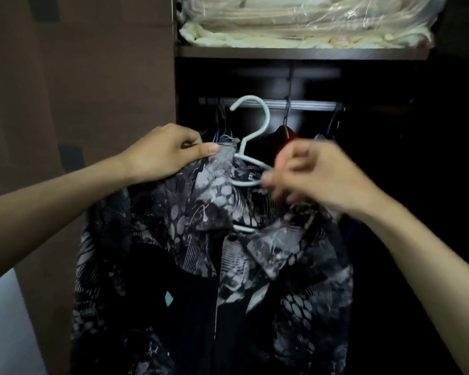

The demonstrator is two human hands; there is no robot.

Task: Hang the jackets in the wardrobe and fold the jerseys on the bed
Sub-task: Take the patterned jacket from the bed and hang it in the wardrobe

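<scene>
A black and grey patterned jacket hangs in front of me on a pale plastic hanger, whose hook rises just in front of the wardrobe rail. My left hand pinches the jacket's collar at the left shoulder. My right hand, blurred, grips the hanger's right side together with the jacket's collar. The hook is not over the rail.
Inside the dark wardrobe a red garment and other clothes hang on the rail. A shelf above holds bagged cream bedding. The brown wardrobe door stands at the left.
</scene>
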